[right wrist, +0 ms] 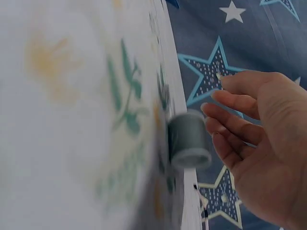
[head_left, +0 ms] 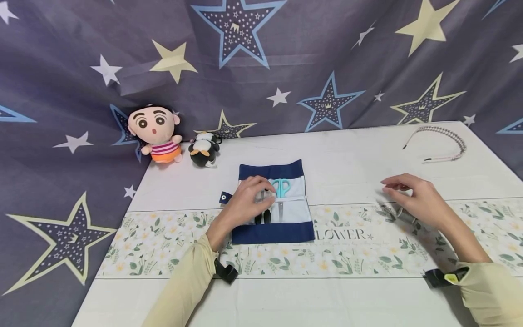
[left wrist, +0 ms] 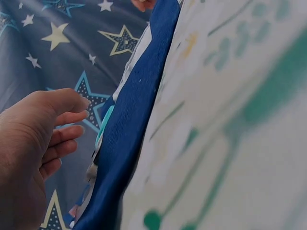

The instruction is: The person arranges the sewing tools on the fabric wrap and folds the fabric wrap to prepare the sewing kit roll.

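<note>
An unfolded navy pouch [head_left: 271,232] with a pale lining lies at mid-table. Its inner strap holds scissors [head_left: 281,194] with turquoise handles, and black-handled tools [head_left: 267,216] beside them, partly covered by my left hand [head_left: 244,202]. That hand hovers over the pouch with bent, parted fingers; nothing shows between thumb and fingers in the left wrist view. Further right, my right hand [head_left: 422,202] is above the flowered strip, fingers loosely curved and holding nothing. Near its fingertips in the right wrist view is a blurred grey-green spool [right wrist: 189,139], mostly hidden in the head view.
At the back left sit a plush doll [head_left: 157,129] in orange shorts and a black-and-white plush penguin [head_left: 203,147]. A braided headband [head_left: 461,138] lies at the back right. A star-patterned curtain [head_left: 265,109] hangs behind the white table [head_left: 339,159].
</note>
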Demonstrator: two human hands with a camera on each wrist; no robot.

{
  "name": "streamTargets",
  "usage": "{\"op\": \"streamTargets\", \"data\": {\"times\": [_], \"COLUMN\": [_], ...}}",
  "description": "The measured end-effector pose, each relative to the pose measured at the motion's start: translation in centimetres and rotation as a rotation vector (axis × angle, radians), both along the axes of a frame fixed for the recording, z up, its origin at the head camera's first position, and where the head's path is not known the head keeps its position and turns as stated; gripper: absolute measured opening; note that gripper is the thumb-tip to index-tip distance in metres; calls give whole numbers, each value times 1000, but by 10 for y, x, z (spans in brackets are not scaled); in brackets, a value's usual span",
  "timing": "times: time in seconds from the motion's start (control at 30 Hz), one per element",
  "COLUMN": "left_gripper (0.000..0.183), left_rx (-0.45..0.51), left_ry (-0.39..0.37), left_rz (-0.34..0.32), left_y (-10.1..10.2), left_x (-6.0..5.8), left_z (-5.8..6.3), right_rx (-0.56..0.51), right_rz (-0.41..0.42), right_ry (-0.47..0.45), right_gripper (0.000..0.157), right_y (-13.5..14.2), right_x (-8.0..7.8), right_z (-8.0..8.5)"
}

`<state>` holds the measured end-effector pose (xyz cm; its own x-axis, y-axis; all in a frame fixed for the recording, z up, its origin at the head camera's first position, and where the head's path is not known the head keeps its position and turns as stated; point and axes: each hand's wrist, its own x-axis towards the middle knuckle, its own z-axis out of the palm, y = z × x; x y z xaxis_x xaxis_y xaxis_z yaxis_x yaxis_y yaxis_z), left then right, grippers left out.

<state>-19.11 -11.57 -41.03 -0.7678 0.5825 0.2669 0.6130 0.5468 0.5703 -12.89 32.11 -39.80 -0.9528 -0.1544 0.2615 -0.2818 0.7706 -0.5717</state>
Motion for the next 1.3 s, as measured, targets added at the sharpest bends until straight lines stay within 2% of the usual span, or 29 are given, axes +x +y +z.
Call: {"op": "streamTargets", "data": {"times": [0.2, 0.4, 0.7, 1.1, 1.3], "left_gripper": [18, 19, 18, 19, 18], "left_rx": [3, 12, 28, 32, 30], "left_ry": [-5, -25, -28, -22, -32], "left_rz": [-14, -12, -1, 0, 1], "left_y": [8, 13, 14, 18, 19], "left_x": [-4, -7, -9, -11, -11], "left_z": [-3, -4, -7, -9, -10], "right_rx": [3, 4, 37, 44, 15], "right_rz": [-31, -63, -73, -58, -56], "right_ry": [-59, -160, -301, -265, -242], "right_gripper": [25, 27, 40, 36, 30], "right_y": [21, 36, 42, 41, 37], "right_x": [18, 32, 42, 42, 40], "right_z": [-3, -4, -13, -16, -15]}}
